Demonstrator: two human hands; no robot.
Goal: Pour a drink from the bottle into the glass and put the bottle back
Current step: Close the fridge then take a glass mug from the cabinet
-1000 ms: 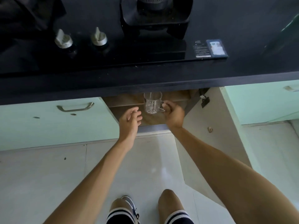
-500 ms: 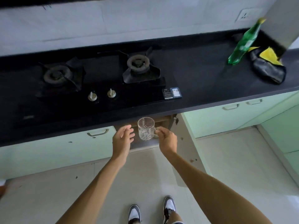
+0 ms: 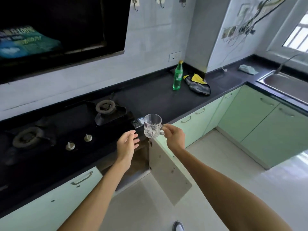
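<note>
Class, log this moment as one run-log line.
right hand holds glass by handle | left hand empty | bottle upright on counter | cupboard door open

The right hand (image 3: 174, 137) is lifting the clear cut-glass handled mug (image 3: 152, 125) from the open cabinet (image 3: 138, 157) to above the black worktop (image 3: 158, 100) edge; the left hand (image 3: 127, 144) is rising alongside.

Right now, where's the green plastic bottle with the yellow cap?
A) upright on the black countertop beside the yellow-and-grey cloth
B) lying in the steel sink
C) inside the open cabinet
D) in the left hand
A: the green plastic bottle stands upright on the black countertop next to the yellow-and-grey cloth; the right hand holds only the clear glass mug.
</note>
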